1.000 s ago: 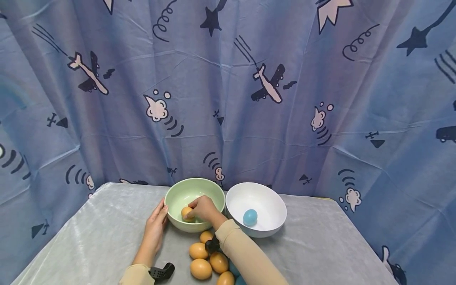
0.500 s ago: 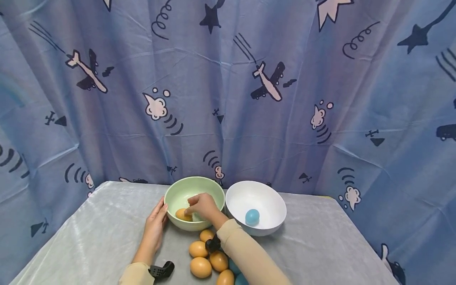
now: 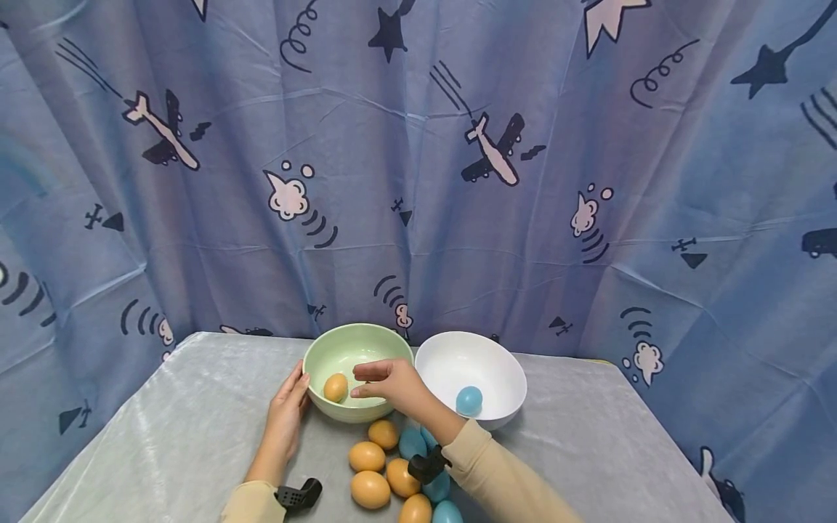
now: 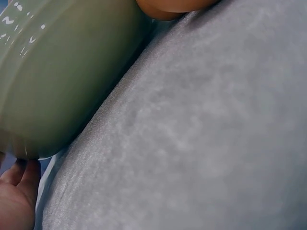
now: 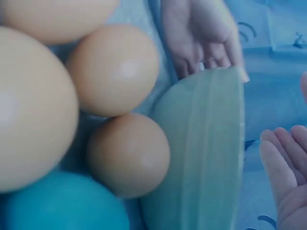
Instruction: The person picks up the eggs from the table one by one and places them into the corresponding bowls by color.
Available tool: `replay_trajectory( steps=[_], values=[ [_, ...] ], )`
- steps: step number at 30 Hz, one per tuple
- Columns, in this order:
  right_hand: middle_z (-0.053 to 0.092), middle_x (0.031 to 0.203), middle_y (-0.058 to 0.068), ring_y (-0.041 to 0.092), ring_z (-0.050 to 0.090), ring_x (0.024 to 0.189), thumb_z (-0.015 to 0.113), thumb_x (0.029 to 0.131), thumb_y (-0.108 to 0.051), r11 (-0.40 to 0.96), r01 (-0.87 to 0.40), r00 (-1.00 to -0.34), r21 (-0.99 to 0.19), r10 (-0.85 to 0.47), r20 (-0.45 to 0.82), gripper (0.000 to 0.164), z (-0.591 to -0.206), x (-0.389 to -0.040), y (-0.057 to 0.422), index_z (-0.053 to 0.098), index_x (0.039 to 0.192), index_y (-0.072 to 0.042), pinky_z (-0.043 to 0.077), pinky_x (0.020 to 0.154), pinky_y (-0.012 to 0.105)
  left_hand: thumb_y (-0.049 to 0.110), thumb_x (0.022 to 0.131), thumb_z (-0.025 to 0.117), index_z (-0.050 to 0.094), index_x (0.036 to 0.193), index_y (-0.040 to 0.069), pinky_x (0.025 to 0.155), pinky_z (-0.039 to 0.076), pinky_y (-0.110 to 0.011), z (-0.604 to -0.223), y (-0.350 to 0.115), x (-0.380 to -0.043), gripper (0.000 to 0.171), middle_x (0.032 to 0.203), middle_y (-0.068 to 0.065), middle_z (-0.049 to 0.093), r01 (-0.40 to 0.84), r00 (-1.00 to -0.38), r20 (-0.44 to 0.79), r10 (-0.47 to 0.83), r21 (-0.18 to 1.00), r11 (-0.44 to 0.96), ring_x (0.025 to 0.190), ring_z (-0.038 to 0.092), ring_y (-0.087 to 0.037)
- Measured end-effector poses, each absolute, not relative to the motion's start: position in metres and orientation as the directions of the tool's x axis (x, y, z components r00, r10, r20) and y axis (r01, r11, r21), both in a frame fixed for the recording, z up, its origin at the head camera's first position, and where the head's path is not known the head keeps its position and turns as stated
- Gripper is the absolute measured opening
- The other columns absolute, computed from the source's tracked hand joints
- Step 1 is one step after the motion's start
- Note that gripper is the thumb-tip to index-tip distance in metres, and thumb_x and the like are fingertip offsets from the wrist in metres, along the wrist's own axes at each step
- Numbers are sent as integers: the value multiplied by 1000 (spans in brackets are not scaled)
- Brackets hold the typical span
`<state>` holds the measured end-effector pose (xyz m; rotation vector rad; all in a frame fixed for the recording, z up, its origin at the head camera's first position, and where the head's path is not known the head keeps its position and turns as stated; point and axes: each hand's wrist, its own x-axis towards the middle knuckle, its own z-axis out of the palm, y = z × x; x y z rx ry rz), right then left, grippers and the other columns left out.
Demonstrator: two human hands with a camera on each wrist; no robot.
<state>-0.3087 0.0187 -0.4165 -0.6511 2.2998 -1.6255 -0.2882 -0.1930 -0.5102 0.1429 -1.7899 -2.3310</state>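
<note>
Hands (image 3: pixel 285 415) (image 3: pixel 397 383), green bowl (image 3: pixel 352 414), head view: egg (image 3: pixel 336 388) inside

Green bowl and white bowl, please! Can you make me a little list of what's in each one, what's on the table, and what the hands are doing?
Green bowl: one orange egg in view
White bowl: one blue egg in view
Table: at least five orange eggs, plus some blue eggs, partly hidden
Left hand: touching the green bowl's side
Right hand: over the green bowl, holding nothing
Behind: blue curtain
</note>
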Motion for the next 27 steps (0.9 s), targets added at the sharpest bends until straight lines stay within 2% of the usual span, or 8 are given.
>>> replay_trajectory(
  steps=[5, 9, 13, 18, 23, 27],
  values=[
    [69, 125, 19, 28, 65, 121, 78, 85, -14, 239, -205, -862, -949, -503, 60, 41, -407, -291, 40, 69, 123, 0, 57, 98, 31, 31, 107, 46, 22, 158, 7, 127, 20, -45, -510, -194, -288, 62, 166, -8, 18, 94, -976, 40, -213, 964, -250, 153, 20, -27],
    [70, 124, 17, 27, 66, 119, 79, 84, -14, 208, -170, -862, -963, -505, 43, 42, -404, -276, 56, 69, 123, -1, 58, 95, 29, 30, 107, 45, 21, 158, 8, 127, 20, -44, -509, -192, -288, 61, 167, -8, 18, 96, -978, 43, -203, 962, -256, 153, 20, -26],
    [69, 124, 19, 31, 65, 120, 81, 83, -13, 187, -136, -851, -973, -525, 18, 44, -403, -260, 68, 69, 122, 0, 59, 94, 27, 28, 107, 43, 20, 159, 8, 128, 18, -43, -508, -193, -287, 60, 167, -7, 16, 95, -979, 43, -198, 960, -263, 153, 17, -26],
    [66, 127, 23, 28, 65, 120, 80, 83, -10, 151, -114, -840, -982, -543, 15, 45, -406, -246, 80, 67, 124, 4, 57, 97, 26, 29, 107, 43, 20, 159, 9, 128, 18, -42, -508, -194, -287, 60, 167, -6, 16, 87, -979, 33, -201, 959, -269, 154, 17, -25],
    [66, 127, 24, 36, 62, 123, 80, 83, -12, 157, -144, -848, -977, -529, 40, 45, -410, -237, 99, 67, 123, 4, 56, 97, 24, 29, 107, 43, 20, 159, 10, 128, 18, -42, -510, -193, -287, 60, 167, -6, 16, 80, -980, 25, -199, 959, -271, 153, 18, -25],
    [67, 126, 22, 26, 65, 120, 80, 82, -11, 147, -131, -857, -980, -514, 37, 47, -415, -229, 113, 66, 124, 5, 56, 98, 25, 28, 108, 42, 19, 159, 10, 128, 18, -43, -510, -194, -287, 59, 167, -6, 16, 77, -980, 23, -199, 961, -267, 153, 17, -25]
  ],
)
